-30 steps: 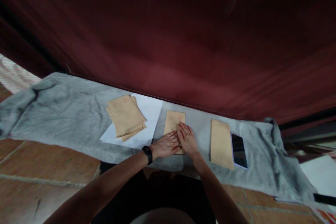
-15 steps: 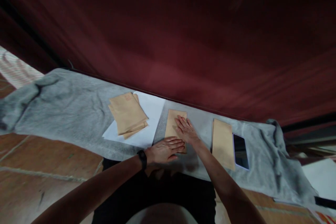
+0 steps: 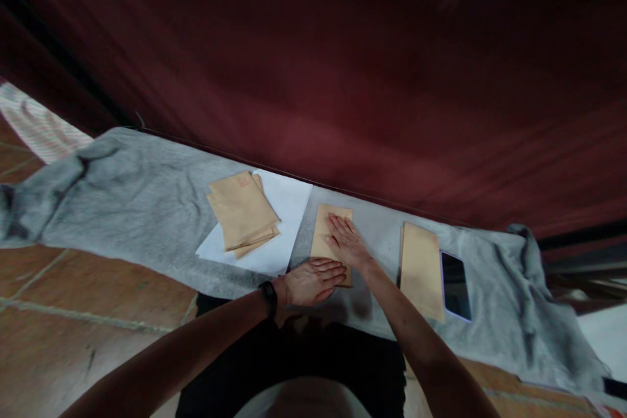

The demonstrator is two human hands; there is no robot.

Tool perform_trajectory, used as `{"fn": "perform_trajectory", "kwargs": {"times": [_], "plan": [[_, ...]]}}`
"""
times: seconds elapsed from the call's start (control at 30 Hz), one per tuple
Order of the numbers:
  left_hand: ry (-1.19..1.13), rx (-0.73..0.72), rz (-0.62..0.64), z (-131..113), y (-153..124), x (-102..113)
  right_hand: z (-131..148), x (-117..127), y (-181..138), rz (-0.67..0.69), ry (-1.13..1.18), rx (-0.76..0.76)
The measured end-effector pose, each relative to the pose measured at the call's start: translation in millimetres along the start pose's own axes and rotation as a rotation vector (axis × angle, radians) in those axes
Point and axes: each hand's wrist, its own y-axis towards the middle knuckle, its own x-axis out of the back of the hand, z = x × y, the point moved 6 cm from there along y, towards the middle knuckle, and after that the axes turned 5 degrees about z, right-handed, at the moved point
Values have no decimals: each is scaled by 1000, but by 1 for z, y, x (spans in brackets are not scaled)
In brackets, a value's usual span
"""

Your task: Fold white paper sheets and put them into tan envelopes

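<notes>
A tan envelope (image 3: 323, 235) lies flat on the grey cloth (image 3: 137, 209) in front of me. My right hand (image 3: 347, 243) rests flat on its upper part, fingers stretched out. My left hand (image 3: 310, 282), with a black band on the wrist, lies flat across the envelope's near end, fingers extended toward the right. Neither hand grips anything.
A loose pile of tan envelopes (image 3: 243, 213) sits on white paper (image 3: 287, 209) to the left. A neat stack of envelopes (image 3: 422, 268) and a dark phone (image 3: 455, 285) lie to the right. A dark red curtain (image 3: 343, 78) hangs behind. Brown tiled floor (image 3: 73, 320) lies left.
My right hand slid up the envelope away from me while my left hand drew back to its near end. The view has shifted slightly.
</notes>
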Motion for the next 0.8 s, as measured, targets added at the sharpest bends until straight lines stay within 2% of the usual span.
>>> {"fn": "perform_trajectory", "kwargs": {"times": [0.37,0.5,0.63,0.8], "plan": [[25,-11,-2,-2,1,-2,29,-2,-27,76,74,103],[51,-19,-10,-3,0,-5,36,0,-35,53,146,141],[72,-13,-3,-3,0,-5,33,3,-31,26,161,154],[90,-11,27,-5,-1,-2,17,2,-11,16,87,75]]}}
